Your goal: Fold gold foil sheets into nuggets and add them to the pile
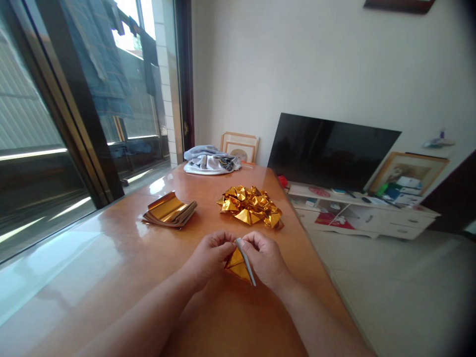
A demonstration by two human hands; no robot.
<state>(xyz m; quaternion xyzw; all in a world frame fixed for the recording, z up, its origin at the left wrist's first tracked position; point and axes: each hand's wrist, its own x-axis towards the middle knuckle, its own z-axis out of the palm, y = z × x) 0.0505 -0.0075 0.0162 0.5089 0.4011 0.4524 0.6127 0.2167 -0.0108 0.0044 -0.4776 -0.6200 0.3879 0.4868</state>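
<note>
Between my hands, above the wooden table (208, 317), is a partly folded sheet of gold foil paper (237, 267) with a pale edge strip along its right side. My left hand (211, 255) pinches its upper left part between thumb and fingers. On the other side, my right hand (266, 255) grips the paper near the top of the pale strip. Beyond my left hand lies a stack of gold foil sheets (169, 210), its top sheet curled. A heap of folded gold paper pieces (251, 203) sits just past my hands.
Grey-white cloth (211, 161) lies bunched at the table's far end, in front of leaning picture frames (240, 144). To the right, a large television (330, 153) stands on a low white cabinet (368, 215). Sliding glass doors (74, 99) line the left side.
</note>
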